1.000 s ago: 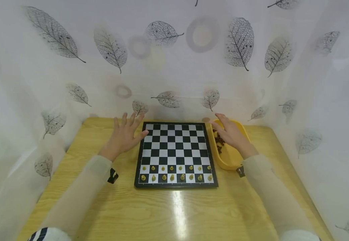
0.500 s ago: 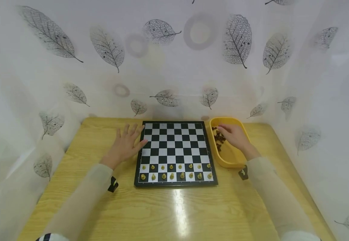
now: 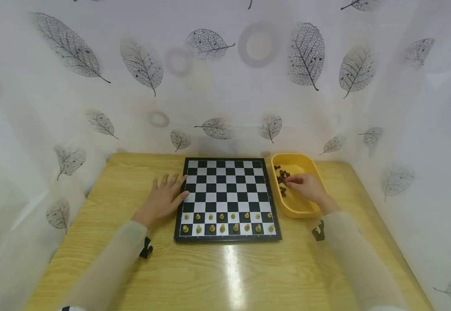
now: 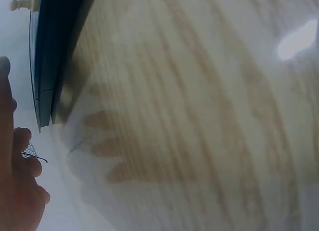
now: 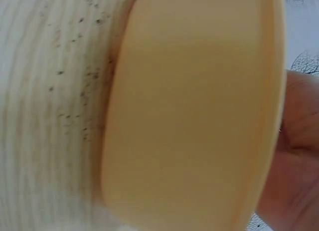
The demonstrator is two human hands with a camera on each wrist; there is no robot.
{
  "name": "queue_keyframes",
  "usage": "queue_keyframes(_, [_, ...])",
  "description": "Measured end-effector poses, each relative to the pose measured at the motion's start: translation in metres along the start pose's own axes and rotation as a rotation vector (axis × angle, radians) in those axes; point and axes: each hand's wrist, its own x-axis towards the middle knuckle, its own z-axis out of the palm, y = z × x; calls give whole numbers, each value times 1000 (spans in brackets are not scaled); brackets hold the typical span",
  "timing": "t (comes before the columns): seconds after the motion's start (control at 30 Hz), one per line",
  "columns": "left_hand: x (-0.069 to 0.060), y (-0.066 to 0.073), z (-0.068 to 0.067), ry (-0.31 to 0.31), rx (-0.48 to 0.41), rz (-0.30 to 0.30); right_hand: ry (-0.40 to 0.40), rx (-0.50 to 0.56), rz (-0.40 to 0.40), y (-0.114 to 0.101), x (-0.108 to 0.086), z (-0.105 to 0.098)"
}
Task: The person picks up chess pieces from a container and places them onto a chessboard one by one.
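Bearing both a chessboard [image 3: 225, 185] and a yellow tray [image 3: 301, 206], the bench [image 3: 194, 276] spreads beneath the person's arms. The board has pale chess pieces [image 3: 222, 228] in two rows along its near side. Just right of it, the tray holds dark chess pieces [image 3: 282, 178] bunched along its left part. In the right wrist view the tray's outer wall hides the right hand's fingertips; the left wrist view cuts off the left hand. The left hand [image 3: 159, 204] lies with fingers spread wide, its thumb and index finger over the board's left edge. The right hand [image 3: 308, 188] reaches into the tray, fingers narrowed together at the dark pieces; whether they pinch one cannot be told.
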Motion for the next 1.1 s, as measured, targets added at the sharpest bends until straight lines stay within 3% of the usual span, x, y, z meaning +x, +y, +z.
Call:
queue_keyframes(0.27, [-3, 0, 12, -28, -31, -17, -93, 49, 38, 11, -5, 7])
queue_keyframes(0.9, [-7, 2, 23, -58, -56, -26, -86, 23, 6, 9, 0, 18])
queue_keyframes(1.1, [-5, 2, 25, -61, 13, -16, -61, 12, -35, 5, -2, 19])
